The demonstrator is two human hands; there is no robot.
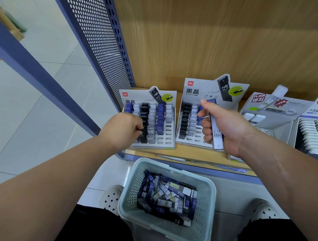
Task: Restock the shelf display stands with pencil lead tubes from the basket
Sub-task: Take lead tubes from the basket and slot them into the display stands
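Pencil lead tubes [167, 194], slim flat plastic cases in black, blue and pale grey, lie heaped in the pale green perforated plastic basket [129, 200], which stands on the floor between the person's feet, below the wooden shelf [192, 152]. Left hand [125, 129]: fingers curled tightly round one black tube [142, 134], held at the near end of the black column in the left grey cardboard display stand [167, 138]; whether its foot is in a slot is hidden by the knuckles. Right hand [227, 125]: fingers wrapped round a small upright bundle of spare tubes [216, 136], the nearest pale grey and marked HB 0.7, a blue one showing at the top, with the thumb raised off them; it hovers in front of the right grey cardboard display stand [198, 90]. Both stands show empty slots along their near rows. Step in hand, as judged: seating the black tube. Likely faults:
- A tube pressed in askew would miss its slot and tip its closely packed neighbours.
- Too hard a push could slide the light card stand back on the shelf.
- With the thumb lifted, the bundle rests on the fingers alone, so a tube could slip out and fall toward the basket or floor.
- A colour set in the wrong column would spoil the sorted rows
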